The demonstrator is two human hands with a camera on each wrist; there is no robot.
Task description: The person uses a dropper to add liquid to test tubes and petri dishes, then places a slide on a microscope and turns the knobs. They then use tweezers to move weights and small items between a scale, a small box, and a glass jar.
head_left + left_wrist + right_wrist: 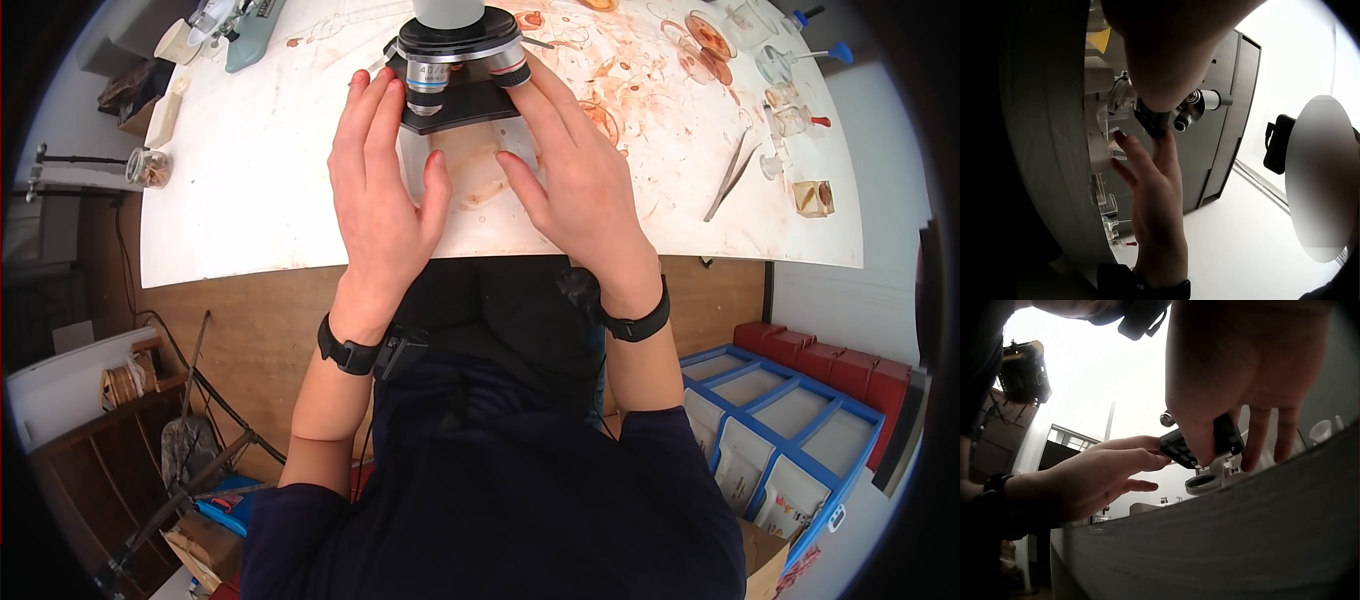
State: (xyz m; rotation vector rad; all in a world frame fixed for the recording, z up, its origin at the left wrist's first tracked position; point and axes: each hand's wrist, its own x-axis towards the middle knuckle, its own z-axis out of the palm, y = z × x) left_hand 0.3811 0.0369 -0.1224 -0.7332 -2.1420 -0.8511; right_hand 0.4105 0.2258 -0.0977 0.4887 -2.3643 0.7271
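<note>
A microscope stands at the table's front, its black stage (470, 110) below the ringed objective lens (428, 82). My left hand (385, 180) reaches along the stage's left side, fingers extended and thumb apart. On the opposite side, my right hand (580, 180) lies with straight fingers, tips right at the stage edge under a red-ringed objective (508, 65). From the left wrist, the right hand (1159, 200) shows fingertips close by the dark stage. Seen from the right wrist, the left hand (1097, 478) points its fingers at the stage (1179, 449). Neither hand visibly grips anything.
Tweezers (730, 178) and a small amber-coloured block (813, 199) lie on the stained white table (250, 200) at right, with glassware (775, 65) behind. A glass jar (150, 168) stands at the left edge. A blue-framed rack (790, 410) is below right.
</note>
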